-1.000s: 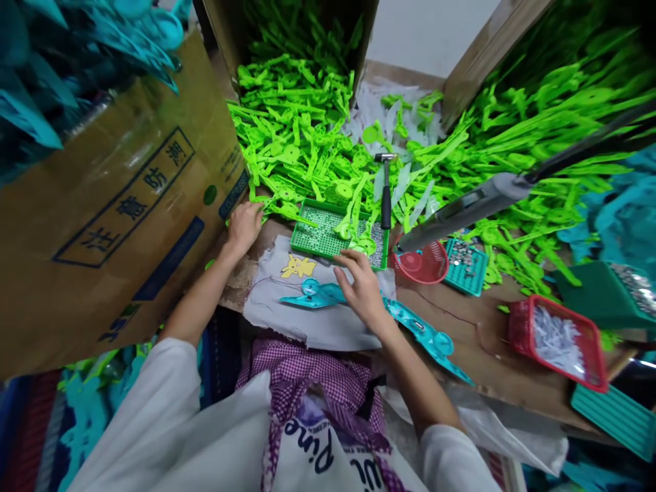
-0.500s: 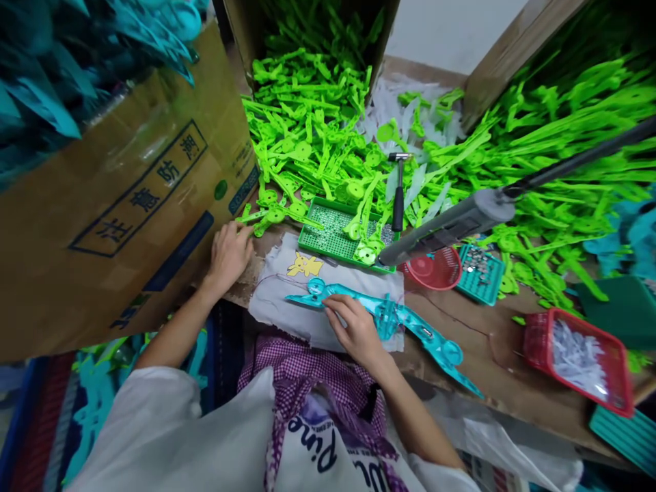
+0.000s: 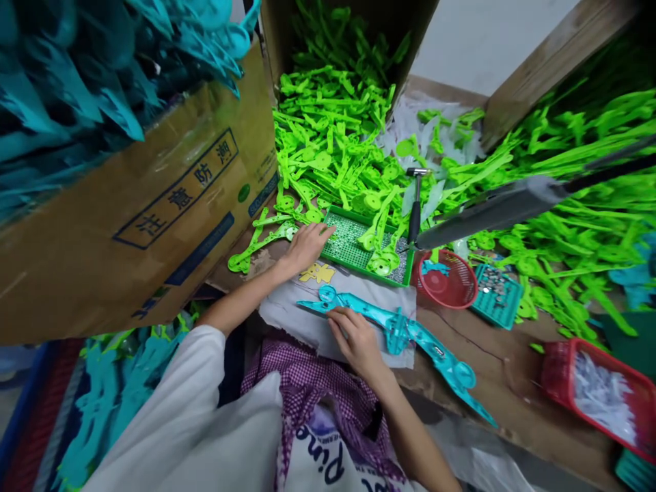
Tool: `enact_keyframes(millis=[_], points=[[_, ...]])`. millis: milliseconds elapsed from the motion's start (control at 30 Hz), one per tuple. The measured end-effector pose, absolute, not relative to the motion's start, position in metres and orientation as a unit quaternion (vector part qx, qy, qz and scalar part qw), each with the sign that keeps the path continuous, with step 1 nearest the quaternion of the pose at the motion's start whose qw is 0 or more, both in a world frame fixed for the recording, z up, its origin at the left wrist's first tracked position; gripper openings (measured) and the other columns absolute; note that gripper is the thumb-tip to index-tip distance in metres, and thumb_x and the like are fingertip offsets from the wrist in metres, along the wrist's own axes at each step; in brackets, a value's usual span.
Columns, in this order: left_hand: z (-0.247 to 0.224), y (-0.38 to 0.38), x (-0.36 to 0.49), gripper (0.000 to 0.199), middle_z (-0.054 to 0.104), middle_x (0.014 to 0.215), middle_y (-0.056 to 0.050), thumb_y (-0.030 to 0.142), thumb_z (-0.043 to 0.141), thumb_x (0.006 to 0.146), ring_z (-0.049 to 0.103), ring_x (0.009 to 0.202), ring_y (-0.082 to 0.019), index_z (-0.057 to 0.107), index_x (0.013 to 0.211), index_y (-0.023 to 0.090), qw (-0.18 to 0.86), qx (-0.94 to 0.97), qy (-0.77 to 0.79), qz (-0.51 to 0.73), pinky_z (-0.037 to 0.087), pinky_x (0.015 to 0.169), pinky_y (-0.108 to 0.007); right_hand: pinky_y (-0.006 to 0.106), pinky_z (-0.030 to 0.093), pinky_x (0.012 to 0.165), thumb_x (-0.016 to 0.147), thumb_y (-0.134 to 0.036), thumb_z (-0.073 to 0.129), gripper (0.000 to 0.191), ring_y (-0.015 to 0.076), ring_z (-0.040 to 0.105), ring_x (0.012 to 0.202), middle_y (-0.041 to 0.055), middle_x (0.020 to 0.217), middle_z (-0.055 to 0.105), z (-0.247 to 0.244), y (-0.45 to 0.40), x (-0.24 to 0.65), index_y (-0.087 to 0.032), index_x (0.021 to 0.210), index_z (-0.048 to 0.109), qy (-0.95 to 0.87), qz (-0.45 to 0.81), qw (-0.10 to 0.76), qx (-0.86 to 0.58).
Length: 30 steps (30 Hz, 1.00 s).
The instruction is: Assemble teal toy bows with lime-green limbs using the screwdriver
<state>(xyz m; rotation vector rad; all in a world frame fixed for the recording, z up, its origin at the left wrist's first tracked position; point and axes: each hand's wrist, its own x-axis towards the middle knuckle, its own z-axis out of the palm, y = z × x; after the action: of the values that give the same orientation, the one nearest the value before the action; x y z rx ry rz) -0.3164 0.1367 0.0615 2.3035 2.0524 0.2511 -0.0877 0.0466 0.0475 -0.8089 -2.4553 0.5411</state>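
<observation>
A long teal plastic bow-shaped part (image 3: 369, 309) lies across a grey cloth with a yellow cartoon print. Fingers of my right hand (image 3: 357, 339) are bent over its left half, touching it; whether they pinch anything is hidden. My left hand (image 3: 307, 246) is at the left end of the green perforated tray (image 3: 348, 246), beside lime-green parts (image 3: 261, 242). Its fingertips reach the tray's rim, and what they hold, if anything, cannot be made out. More lime-green parts lie over the tray's right side, where small metal pieces show.
A big cardboard box (image 3: 195, 171) of teal parts stands left. Behind the tray are heaped green parts and a small hammer (image 3: 415, 205). A grey tool (image 3: 492, 208) hangs in from the right. Red baskets (image 3: 448, 279) and a teal tray (image 3: 496, 295) sit to the right.
My left hand has moved right, from the green parts near the box to the tray's left end. My right hand stays on the teal part. The camera view has shifted left.
</observation>
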Motion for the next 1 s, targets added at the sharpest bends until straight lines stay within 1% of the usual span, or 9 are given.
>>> enact_keyframes(millis=[167,267,333,467,567,633,733,867,1000], points=[[0.08,0.129,-0.332,0.031,0.063,0.12,-0.014,0.012,0.046,0.096,0.06,0.11,-0.027,0.068,0.118,0.017,0.018,0.752,0.658,0.039,0.046,0.092,-0.039,0.035,0.055,0.08,0.102,-0.023,0.049,0.022,0.0203,0.071,0.094,0.0085,0.108,0.074,0.049,0.047,-0.084,-0.019,0.114,0.066,-0.907,0.202,0.227,-0.292],[0.09,0.098,-0.363,0.03,0.063,0.119,-0.014,0.011,0.048,0.095,0.059,0.113,-0.029,0.07,0.114,0.018,0.002,0.75,0.661,0.031,0.046,0.092,-0.042,0.033,0.055,0.081,0.101,-0.022,0.051,0.02,0.0192,0.071,0.094,0.0077,0.106,0.074,0.048,0.048,-0.072,-0.02,0.112,0.067,-0.891,0.219,0.243,-0.315],[0.092,0.073,-0.387,0.036,0.063,0.124,-0.014,0.008,0.046,0.093,0.057,0.12,-0.029,0.071,0.116,0.021,0.002,0.749,0.662,0.028,0.044,0.098,-0.045,0.032,0.056,0.081,0.101,-0.022,0.051,0.019,0.0185,0.071,0.093,0.0071,0.104,0.074,0.046,0.047,-0.067,-0.02,0.111,0.067,-0.884,0.235,0.25,-0.317],[0.093,0.045,-0.418,0.05,0.065,0.133,-0.01,0.007,0.045,0.091,0.056,0.126,-0.029,0.066,0.129,0.03,0.051,0.727,0.685,0.014,0.044,0.103,-0.047,0.034,0.057,0.081,0.101,-0.023,0.05,0.021,0.0193,0.072,0.093,0.0075,0.105,0.074,0.046,0.046,-0.075,-0.021,0.112,0.068,-0.89,0.256,0.234,-0.295],[0.096,0.069,-0.413,0.042,0.066,0.132,-0.008,0.017,0.049,0.096,0.061,0.121,-0.026,0.063,0.133,0.029,0.079,0.724,0.682,0.072,0.046,0.101,-0.04,0.035,0.058,0.081,0.102,-0.024,0.049,0.023,0.0195,0.072,0.093,0.0077,0.105,0.075,0.049,0.047,-0.087,-0.022,0.113,0.068,-0.893,0.272,0.221,-0.283],[0.096,0.103,-0.402,0.035,0.068,0.124,-0.01,0.027,0.051,0.099,0.063,0.116,-0.025,0.064,0.131,0.022,0.076,0.713,0.688,0.113,0.047,0.099,-0.037,0.035,0.058,0.082,0.102,-0.024,0.048,0.024,0.0194,0.072,0.094,0.008,0.106,0.074,0.051,0.047,-0.092,-0.022,0.115,0.068,-0.893,0.282,0.221,-0.274],[0.089,0.157,-0.383,0.036,0.068,0.121,-0.013,0.028,0.054,0.098,0.062,0.116,-0.027,0.063,0.131,0.018,0.073,0.711,0.695,0.083,0.046,0.097,-0.038,0.035,0.058,0.083,0.102,-0.024,0.049,0.023,0.0194,0.072,0.096,0.0082,0.107,0.074,0.052,0.045,-0.091,-0.022,0.115,0.068,-0.889,0.284,0.227,-0.28],[0.075,0.198,-0.371,0.037,0.064,0.131,-0.012,0.03,0.05,0.101,0.055,0.126,-0.029,0.06,0.135,0.021,0.084,0.747,0.655,0.072,0.04,0.102,-0.041,0.034,0.059,0.081,0.101,-0.023,0.051,0.02,0.0198,0.072,0.093,0.0079,0.105,0.074,0.047,0.04,-0.083,-0.021,0.111,0.069,-0.882,0.274,0.232,-0.306],[0.066,0.195,-0.386,0.041,0.063,0.133,-0.012,0.036,0.057,0.098,0.054,0.126,-0.028,0.058,0.137,0.022,0.111,0.775,0.62,0.051,0.038,0.102,-0.039,0.034,0.059,0.081,0.101,-0.023,0.051,0.021,0.0197,0.071,0.092,0.0081,0.104,0.074,0.04,0.039,-0.076,-0.02,0.112,0.068,-0.884,0.269,0.231,-0.305]])
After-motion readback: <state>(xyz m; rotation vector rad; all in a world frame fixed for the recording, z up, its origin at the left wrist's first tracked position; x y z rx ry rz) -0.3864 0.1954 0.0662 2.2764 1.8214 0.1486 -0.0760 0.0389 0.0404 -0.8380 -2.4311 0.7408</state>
